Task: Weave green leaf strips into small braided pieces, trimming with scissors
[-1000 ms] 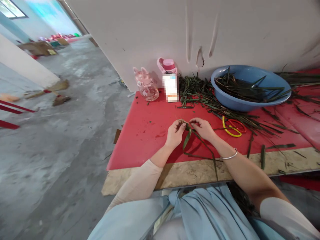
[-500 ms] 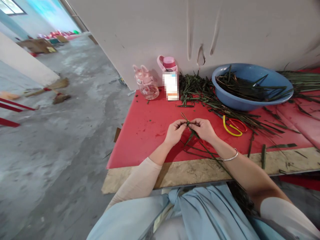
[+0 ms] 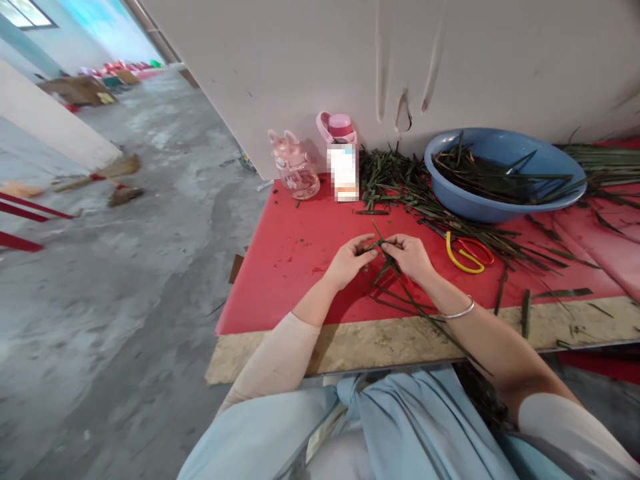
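Several narrow green leaf strips (image 3: 384,272) cross in a small knot-like bundle above the red table cover. My right hand (image 3: 411,257) pinches the bundle at the crossing, between thumb and fingers. On the other side, my left hand (image 3: 347,260) has a strip end between its thumb and forefinger, pulled out to the left. One thin tip sticks up past the fingers, and long ends trail down to the right below my right wrist. The exact weave is too small to make out.
Scissors (image 3: 465,255) with yellow and red handles lie right of my hands. Behind are a blue basin (image 3: 500,212) holding leaf strips, a heap of cut leaves (image 3: 390,173), a pink clear bottle (image 3: 299,177) and a pink-lidded bottle (image 3: 340,125). The wooden table edge (image 3: 370,347) runs in front.
My left hand has shifted slightly apart from my right, drawing a strip leftwards. The small loop that stood above the fingers now shows as a straight tip.
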Demonstrator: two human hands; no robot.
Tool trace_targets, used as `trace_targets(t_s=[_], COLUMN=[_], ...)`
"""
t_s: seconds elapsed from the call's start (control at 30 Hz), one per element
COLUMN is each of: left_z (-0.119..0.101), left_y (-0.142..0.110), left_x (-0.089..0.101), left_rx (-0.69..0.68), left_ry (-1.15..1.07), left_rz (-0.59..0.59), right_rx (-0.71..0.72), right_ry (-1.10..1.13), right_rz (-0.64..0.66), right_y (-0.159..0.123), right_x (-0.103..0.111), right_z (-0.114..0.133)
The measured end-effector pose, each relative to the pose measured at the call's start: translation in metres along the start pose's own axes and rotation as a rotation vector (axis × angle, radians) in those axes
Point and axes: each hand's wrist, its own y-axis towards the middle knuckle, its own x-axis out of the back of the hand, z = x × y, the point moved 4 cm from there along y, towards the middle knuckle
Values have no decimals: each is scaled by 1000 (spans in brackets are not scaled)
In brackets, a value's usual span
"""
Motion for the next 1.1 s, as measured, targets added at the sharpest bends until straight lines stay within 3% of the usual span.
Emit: trace_targets(t_s=[0.07, 0.27, 0.4, 0.5, 0.67, 0.8, 0.93, 1.1], left_z=[-8, -37, -39, -42, -51, -35, -11, 12], left_y=[-1, -6, -11, -16, -13, -2, 3, 5], left_x=[8, 43, 65, 66, 21, -12, -13, -3], left_rx=[-29, -234, -149, -105, -279, -274, -158, -4], left_ry=[132, 880, 1190, 1265, 975, 631, 266, 101], left_rz=[29, -115, -101, -75, -85, -74, -135, -224], right_rx=[-18, -15, -5, 4, 20, 29, -3, -30], right_ry=[27, -70, -127, -141, -67, -2, 47, 5], right_rz=[-39, -60, -97, -106, -15, -5, 25, 68], right_y=[2, 5, 8, 8, 2, 0, -1, -1], right_x=[4, 9, 12, 11, -3, -5, -7, -11], right_z=[-1, -5, -11, -13, -9, -5, -6, -10])
